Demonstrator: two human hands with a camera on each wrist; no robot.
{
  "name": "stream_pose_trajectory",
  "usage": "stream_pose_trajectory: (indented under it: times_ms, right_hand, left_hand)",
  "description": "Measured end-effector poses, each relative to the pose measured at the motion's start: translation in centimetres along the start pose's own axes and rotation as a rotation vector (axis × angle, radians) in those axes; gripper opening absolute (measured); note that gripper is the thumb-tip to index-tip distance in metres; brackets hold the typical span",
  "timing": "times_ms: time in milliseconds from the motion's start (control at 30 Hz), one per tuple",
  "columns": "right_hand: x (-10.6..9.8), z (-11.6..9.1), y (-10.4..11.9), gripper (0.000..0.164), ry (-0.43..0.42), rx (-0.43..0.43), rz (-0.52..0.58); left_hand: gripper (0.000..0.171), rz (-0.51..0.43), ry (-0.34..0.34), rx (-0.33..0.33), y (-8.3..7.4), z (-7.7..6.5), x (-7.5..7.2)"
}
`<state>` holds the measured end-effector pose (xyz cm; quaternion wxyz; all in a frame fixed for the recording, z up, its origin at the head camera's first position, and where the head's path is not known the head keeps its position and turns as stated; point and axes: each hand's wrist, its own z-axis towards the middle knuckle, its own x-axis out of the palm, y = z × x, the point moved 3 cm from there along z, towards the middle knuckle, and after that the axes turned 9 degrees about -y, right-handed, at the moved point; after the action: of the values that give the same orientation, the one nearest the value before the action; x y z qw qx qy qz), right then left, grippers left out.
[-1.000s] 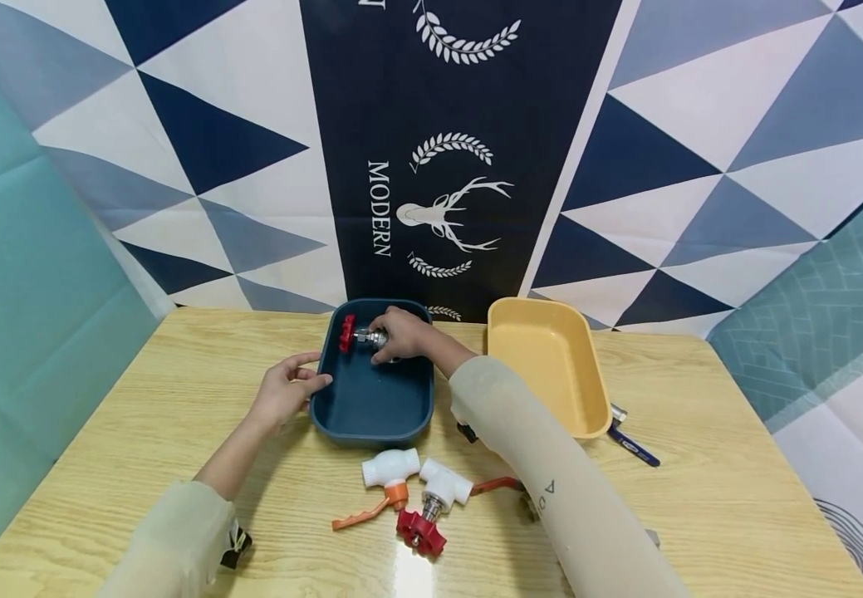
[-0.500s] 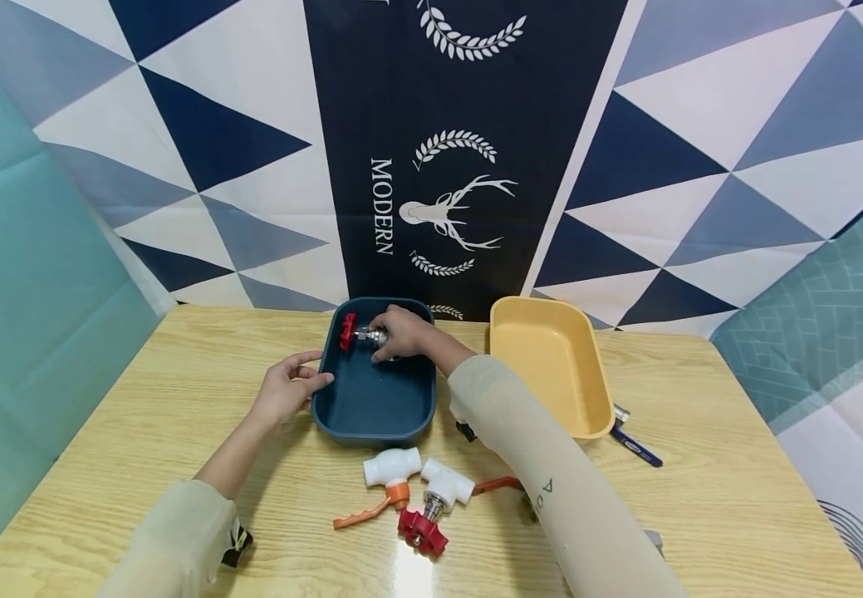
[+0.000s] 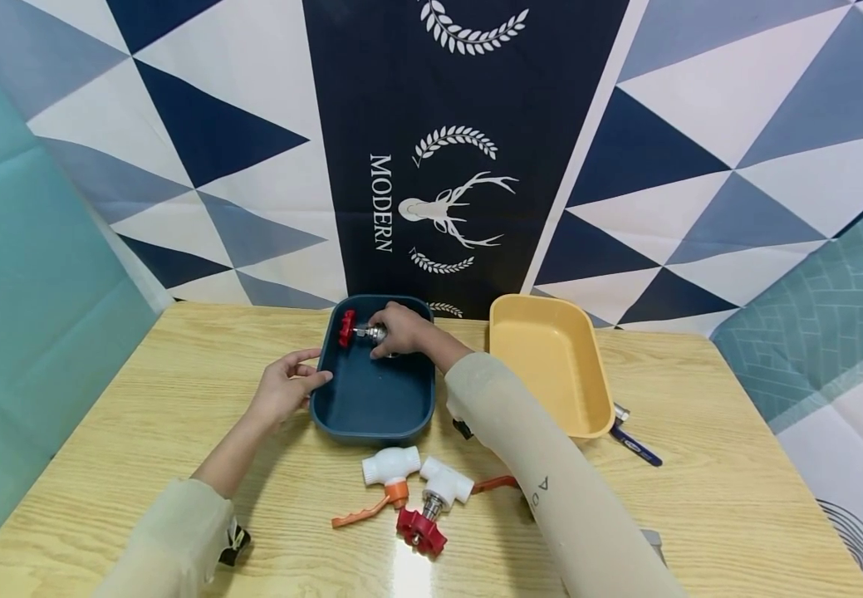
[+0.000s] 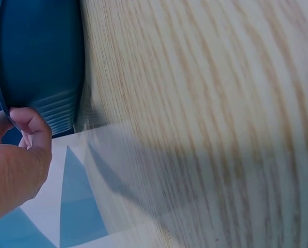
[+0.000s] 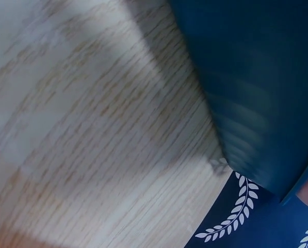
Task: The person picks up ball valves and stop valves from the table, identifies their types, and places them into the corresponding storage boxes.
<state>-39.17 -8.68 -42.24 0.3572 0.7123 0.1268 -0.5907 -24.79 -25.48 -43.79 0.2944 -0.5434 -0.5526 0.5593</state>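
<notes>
In the head view my right hand [image 3: 404,330] reaches into the dark blue bin [image 3: 375,407] and grips a metal gate valve [image 3: 372,333]. The valve's red handwheel [image 3: 346,329] points left, near the bin's left wall. My fingers cover the rest of its body. At the bin's left rim, my left hand [image 3: 279,392] holds the edge between thumb and fingers. The left wrist view shows this left hand [image 4: 22,157] pinching the rim of the bin [image 4: 37,51]. In the right wrist view the bin's outer wall [image 5: 257,93] hides most of the right hand.
A yellow bin [image 3: 546,357] stands to the right, with a blue-handled valve [image 3: 634,444] beside it. In front of the blue bin lie a white valve with an orange lever [image 3: 391,469] and a white valve with a red handwheel [image 3: 422,531]. A red lever [image 3: 494,483] is partly under my right sleeve.
</notes>
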Motion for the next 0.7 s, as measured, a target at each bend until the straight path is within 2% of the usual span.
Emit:
stream_pose_trajectory:
  times_ms: [433,700]
  right_hand:
    - [0.36,0.31,-0.19,0.056,-0.013,-0.002,-0.027]
    - [0.26,0.21,-0.24,0.055,-0.017,0.028,-0.013]
  left_hand:
    - [0.050,-0.032,0.004,0.004,-0.15,-0.32,-0.06]
    - [0.050,-0.031,0.002,0.001,-0.06,-0.30,0.09]
